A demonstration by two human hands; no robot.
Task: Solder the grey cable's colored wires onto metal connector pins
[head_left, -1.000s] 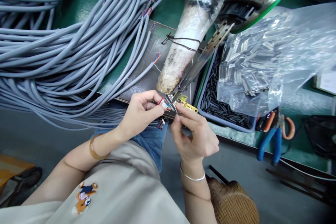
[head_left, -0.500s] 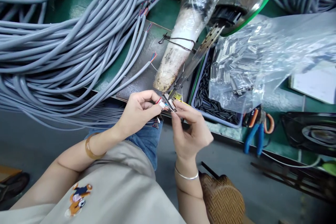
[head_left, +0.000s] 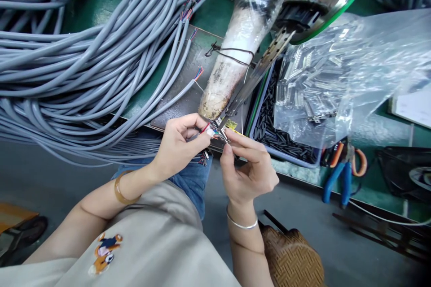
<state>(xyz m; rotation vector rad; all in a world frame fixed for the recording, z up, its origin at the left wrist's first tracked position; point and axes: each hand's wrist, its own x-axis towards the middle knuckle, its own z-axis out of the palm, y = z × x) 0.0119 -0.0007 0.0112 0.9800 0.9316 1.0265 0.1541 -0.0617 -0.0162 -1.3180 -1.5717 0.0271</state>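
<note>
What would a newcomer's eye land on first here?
The heap of gray cables filling the upper left. Then the long metal tool slanting down to a small connector between the left hand and right hand, near center. At right, a clear plastic bag partly covers a tray of short black pieces.
</note>
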